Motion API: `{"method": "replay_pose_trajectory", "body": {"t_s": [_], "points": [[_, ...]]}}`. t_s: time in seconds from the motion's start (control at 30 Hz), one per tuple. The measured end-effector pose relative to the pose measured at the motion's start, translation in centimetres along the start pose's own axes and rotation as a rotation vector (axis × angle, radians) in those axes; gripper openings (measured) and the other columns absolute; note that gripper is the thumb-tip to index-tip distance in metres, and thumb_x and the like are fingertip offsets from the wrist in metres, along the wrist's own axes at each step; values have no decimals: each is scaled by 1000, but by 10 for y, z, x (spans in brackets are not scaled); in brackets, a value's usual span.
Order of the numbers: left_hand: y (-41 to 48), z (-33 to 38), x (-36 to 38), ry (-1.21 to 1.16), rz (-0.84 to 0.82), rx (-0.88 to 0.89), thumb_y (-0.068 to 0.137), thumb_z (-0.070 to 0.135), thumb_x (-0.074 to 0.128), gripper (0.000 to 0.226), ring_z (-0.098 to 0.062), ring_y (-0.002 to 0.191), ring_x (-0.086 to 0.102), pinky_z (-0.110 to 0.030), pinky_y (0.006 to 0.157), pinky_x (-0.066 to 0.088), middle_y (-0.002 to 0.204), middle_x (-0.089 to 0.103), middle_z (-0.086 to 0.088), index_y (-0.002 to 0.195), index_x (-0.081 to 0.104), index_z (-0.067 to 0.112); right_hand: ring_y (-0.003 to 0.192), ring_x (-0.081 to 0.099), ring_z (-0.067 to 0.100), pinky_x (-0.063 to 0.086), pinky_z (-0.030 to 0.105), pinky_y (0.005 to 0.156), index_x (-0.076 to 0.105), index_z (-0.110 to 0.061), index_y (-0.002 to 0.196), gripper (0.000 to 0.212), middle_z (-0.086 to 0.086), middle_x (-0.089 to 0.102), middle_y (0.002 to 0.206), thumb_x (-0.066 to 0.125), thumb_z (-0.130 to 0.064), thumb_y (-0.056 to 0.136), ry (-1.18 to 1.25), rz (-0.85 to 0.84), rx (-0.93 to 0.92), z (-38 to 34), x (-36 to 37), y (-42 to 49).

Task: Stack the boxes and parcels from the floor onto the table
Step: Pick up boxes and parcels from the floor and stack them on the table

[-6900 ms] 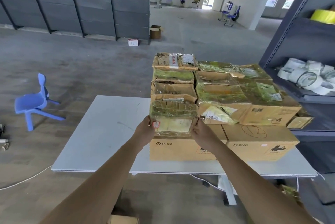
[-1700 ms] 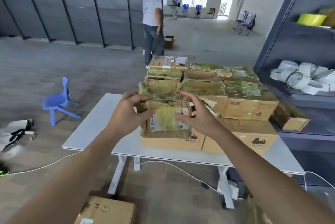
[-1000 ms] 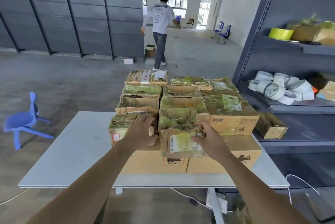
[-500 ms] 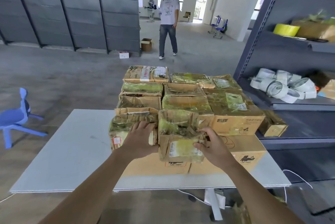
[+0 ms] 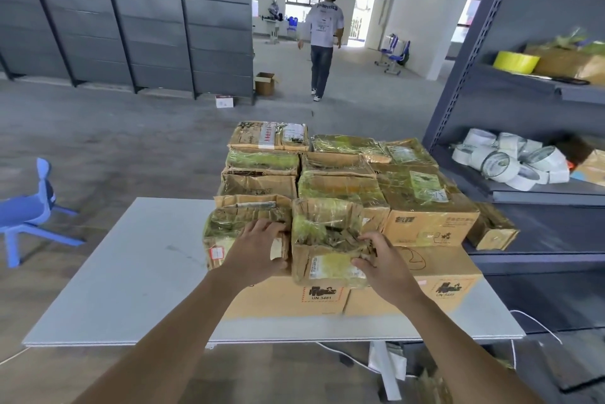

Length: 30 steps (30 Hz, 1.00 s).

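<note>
We are standing at the near edge of the white table [image 5: 131,272], reaching both arms out to the stack of boxes [image 5: 422,207] that is filling its right half. Our right hand [image 5: 383,264] is gripping the crumpled box [image 5: 327,240] at its right front corner, with the fingers curling over the torn top edge and the thumb pressing on the labelled front face. Our left hand [image 5: 257,251] is holding the taped parcel [image 5: 229,233] just beside it, with the fingers lying curved over its top and the thumb bending round its right front end, close to the gap between the two. Both of these are sitting side by side, touching or nearly so, in the front row of the upper layer, resting on a large brown carton [image 5: 294,300] marked UN 3481 that is standing on the table. More taped boxes are lying in rows behind them.

To the right, a dark metal shelf [image 5: 540,194] is carrying a heap of white tape rolls [image 5: 510,164] and, higher up, a yellow roll [image 5: 515,62]. A blue chair [image 5: 29,210] is standing on the floor at the left, and a person [image 5: 322,40] in a white shirt is walking away at the far end of the room.
</note>
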<state>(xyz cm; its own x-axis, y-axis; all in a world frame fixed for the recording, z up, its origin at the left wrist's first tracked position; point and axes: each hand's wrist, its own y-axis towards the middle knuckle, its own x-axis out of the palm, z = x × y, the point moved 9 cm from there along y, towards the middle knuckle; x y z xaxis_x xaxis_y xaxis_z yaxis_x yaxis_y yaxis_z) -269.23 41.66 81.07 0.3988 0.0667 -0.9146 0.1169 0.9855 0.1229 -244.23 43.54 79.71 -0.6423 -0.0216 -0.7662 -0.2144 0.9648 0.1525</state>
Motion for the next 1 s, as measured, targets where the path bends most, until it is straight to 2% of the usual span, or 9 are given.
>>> {"method": "replay_pose_trajectory", "body": {"t_s": [0.13,0.2,0.27,0.33,0.43,0.53,0.7,0.8,1.0], "points": [[-4,-17,-14,-18,70,-60,84,13,63,61,-21,125,41,-27,88,44,140,32,1,139,40,22,84,55,-12,36,13,58,40,-42,114,36,-13,54,107,65,-30,91,18,17,6,-5,-8,-5],[-7,-26,-22,63,111,-91,85,13,62,57,-22,129,36,-31,98,40,140,32,0,138,43,22,85,54,-14,37,11,58,43,-39,116,35,-13,55,106,65,-29,91,19,16,-1,-8,-8,-7],[-10,-39,-29,183,156,-136,85,14,60,52,-24,133,29,-37,110,29,140,35,0,134,48,26,87,52,-14,38,9,61,46,-35,119,36,-14,56,106,66,-28,90,9,15,-4,-6,-9,-10],[-11,-48,-33,236,170,-155,86,11,57,50,-25,132,31,-39,111,25,140,38,1,132,49,30,89,51,-15,38,9,63,46,-35,119,36,-16,57,103,67,-28,90,11,13,7,-4,-11,-14],[-10,-50,-36,275,184,-126,89,6,53,45,-22,126,40,-37,100,34,132,48,5,127,54,30,88,52,-12,38,10,61,44,-40,115,36,-20,57,99,67,-29,90,15,8,15,-4,-12,-20],[-12,-51,-41,297,213,-116,89,8,53,37,-18,120,46,-34,89,39,124,54,8,120,59,29,85,54,-7,37,12,58,42,-42,115,37,-15,58,100,66,-30,90,18,10,12,-8,-11,-22],[-30,-57,-65,251,287,-148,89,8,57,30,-22,101,54,-33,73,40,107,63,4,113,65,23,86,56,1,39,13,62,46,-33,122,38,-9,58,108,66,-30,90,7,23,-24,-19,-9,-21],[-47,-57,-99,234,368,-190,85,2,57,34,-27,99,55,-37,74,42,102,65,-1,113,67,19,85,57,-9,43,12,63,45,-38,114,36,-9,59,108,68,-27,89,62,23,-61,-33,-4,-20],[-80,-51,-180,353,547,-244,68,-9,55,42,-37,100,53,-43,77,39,100,61,-13,103,69,12,82,55,-15,41,10,61,49,-26,121,36,-6,58,111,66,-26,89,93,-29,-133,-75,34,-10]]}}
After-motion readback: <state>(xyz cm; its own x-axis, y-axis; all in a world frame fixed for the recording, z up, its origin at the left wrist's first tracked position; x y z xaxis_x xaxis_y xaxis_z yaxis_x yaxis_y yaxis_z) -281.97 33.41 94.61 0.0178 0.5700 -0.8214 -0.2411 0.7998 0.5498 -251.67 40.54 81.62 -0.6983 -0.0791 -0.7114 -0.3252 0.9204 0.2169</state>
